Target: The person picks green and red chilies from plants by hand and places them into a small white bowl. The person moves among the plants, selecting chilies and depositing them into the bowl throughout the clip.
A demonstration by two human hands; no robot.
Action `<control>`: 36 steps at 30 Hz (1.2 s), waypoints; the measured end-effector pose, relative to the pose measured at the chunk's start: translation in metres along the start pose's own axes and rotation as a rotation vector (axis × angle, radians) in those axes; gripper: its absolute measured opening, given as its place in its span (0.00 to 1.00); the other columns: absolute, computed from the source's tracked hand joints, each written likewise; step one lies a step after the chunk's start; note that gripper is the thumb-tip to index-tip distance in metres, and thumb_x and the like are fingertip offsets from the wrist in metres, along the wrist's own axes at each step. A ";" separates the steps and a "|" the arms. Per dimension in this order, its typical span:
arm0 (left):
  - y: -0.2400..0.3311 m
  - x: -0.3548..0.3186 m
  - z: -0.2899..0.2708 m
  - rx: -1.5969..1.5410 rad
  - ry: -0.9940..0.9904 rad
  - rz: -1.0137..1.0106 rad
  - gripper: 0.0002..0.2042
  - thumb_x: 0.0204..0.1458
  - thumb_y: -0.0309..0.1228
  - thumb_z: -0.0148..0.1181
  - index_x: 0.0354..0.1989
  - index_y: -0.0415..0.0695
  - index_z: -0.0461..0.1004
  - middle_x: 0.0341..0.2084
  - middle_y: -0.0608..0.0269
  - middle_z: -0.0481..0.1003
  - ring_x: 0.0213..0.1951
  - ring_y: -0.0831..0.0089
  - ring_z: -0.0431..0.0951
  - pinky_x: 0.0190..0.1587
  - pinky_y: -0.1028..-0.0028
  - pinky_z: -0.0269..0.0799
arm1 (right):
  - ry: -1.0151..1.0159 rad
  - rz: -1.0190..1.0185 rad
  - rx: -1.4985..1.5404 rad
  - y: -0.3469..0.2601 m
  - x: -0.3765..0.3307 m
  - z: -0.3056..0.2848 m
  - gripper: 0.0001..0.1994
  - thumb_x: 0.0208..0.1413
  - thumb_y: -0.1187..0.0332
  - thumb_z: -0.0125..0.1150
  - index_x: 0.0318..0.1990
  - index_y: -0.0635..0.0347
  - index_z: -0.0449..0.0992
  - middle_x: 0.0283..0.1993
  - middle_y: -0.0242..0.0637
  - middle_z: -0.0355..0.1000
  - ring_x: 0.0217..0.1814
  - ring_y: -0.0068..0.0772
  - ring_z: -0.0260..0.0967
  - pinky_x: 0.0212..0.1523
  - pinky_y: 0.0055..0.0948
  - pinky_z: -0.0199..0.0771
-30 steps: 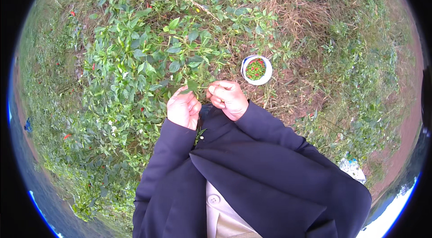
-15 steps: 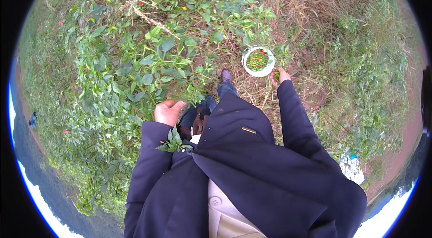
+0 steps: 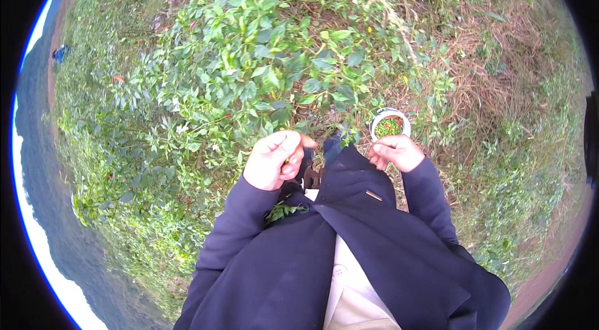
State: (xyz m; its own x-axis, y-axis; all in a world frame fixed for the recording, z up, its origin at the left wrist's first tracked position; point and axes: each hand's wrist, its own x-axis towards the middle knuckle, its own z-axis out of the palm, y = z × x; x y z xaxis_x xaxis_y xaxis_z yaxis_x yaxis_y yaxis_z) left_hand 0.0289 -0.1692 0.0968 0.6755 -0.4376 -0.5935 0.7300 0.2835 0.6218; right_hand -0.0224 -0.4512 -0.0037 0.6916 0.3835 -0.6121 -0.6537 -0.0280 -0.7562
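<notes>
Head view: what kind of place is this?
Probably an outdoor chilli plot. Leafy green plants carry small red pods, dry grass covers the ground, and a white bucket of red and green pods sits by the right hand.

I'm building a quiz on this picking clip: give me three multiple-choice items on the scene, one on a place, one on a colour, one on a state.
1. Where is the white bucket?
A. just beyond the right hand
B. left of the left hand
C. behind the person

2. What colours are its contents?
A. blue
B. green and red
C. black

3. How is the left hand?
A. flat open
B. out of view
C. curled closed

Answers: 1 A, the bucket sits right above that hand; 2 B, green with red bits shows inside; 3 C, fingers fold into the palm.
</notes>
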 end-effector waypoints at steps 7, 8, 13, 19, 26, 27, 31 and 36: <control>0.030 -0.027 -0.038 -0.301 -0.049 0.187 0.13 0.58 0.31 0.47 0.42 0.32 0.68 0.18 0.68 0.64 0.16 0.85 0.59 0.15 0.86 0.52 | 0.678 -0.868 -0.593 -0.164 0.042 0.111 0.09 0.46 0.73 0.61 0.36 0.62 0.73 0.29 0.35 0.69 0.21 0.21 0.66 0.22 0.21 0.67; 0.035 -0.028 -0.044 -0.347 -0.100 0.186 0.12 0.58 0.31 0.47 0.40 0.32 0.69 0.17 0.69 0.63 0.15 0.85 0.58 0.15 0.86 0.51 | 0.640 -0.845 -0.585 -0.169 0.056 0.117 0.11 0.44 0.70 0.63 0.37 0.58 0.72 0.30 0.34 0.69 0.23 0.26 0.68 0.24 0.23 0.68; 0.050 -0.037 -0.075 -0.318 -0.120 0.137 0.10 0.57 0.30 0.47 0.36 0.34 0.70 0.15 0.72 0.62 0.14 0.86 0.58 0.16 0.85 0.51 | 0.844 -0.760 -1.014 -0.163 0.103 0.129 0.10 0.45 0.71 0.63 0.37 0.57 0.74 0.30 0.35 0.69 0.26 0.27 0.69 0.27 0.24 0.69; 0.070 -0.029 -0.102 -0.191 -0.008 0.171 0.10 0.56 0.30 0.50 0.36 0.34 0.71 0.12 0.76 0.57 0.12 0.88 0.54 0.15 0.85 0.49 | 1.018 -0.752 -1.104 -0.159 0.106 0.139 0.06 0.43 0.67 0.63 0.30 0.54 0.75 0.29 0.32 0.69 0.28 0.35 0.69 0.29 0.31 0.70; 0.081 -0.005 -0.118 0.054 0.145 0.267 0.11 0.52 0.28 0.55 0.40 0.35 0.73 0.15 0.76 0.64 0.14 0.88 0.58 0.17 0.85 0.53 | 0.542 -0.360 -0.368 -0.176 0.078 0.125 0.09 0.50 0.68 0.60 0.34 0.65 0.76 0.27 0.31 0.72 0.23 0.19 0.65 0.26 0.20 0.67; 0.080 0.002 -0.118 0.074 0.178 0.256 0.10 0.51 0.27 0.56 0.40 0.35 0.74 0.17 0.74 0.67 0.16 0.88 0.61 0.18 0.85 0.56 | 0.439 -0.399 -0.264 -0.184 0.073 0.119 0.10 0.52 0.68 0.60 0.33 0.68 0.75 0.27 0.29 0.70 0.22 0.17 0.64 0.25 0.16 0.67; 0.074 0.041 -0.098 0.382 0.376 0.433 0.11 0.48 0.26 0.59 0.39 0.35 0.75 0.30 0.63 0.76 0.31 0.80 0.72 0.36 0.80 0.67 | 0.116 -0.520 0.306 -0.216 0.058 0.102 0.10 0.54 0.70 0.52 0.39 0.69 0.71 0.30 0.34 0.69 0.28 0.19 0.65 0.23 0.17 0.67; 0.062 0.059 -0.093 0.470 0.457 0.501 0.11 0.48 0.26 0.58 0.39 0.36 0.76 0.26 0.65 0.75 0.27 0.81 0.71 0.32 0.80 0.67 | -0.036 -0.394 0.174 -0.203 0.074 0.133 0.10 0.50 0.71 0.51 0.37 0.69 0.72 0.28 0.32 0.68 0.24 0.21 0.62 0.19 0.18 0.60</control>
State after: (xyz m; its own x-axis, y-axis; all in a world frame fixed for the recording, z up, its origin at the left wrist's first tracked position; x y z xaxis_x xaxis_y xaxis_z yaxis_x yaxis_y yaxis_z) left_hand 0.1235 -0.0982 0.0528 0.9592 0.0653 -0.2751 0.2798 -0.0787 0.9568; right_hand 0.1210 -0.2942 0.1353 0.8896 0.3659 -0.2733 -0.3858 0.2818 -0.8785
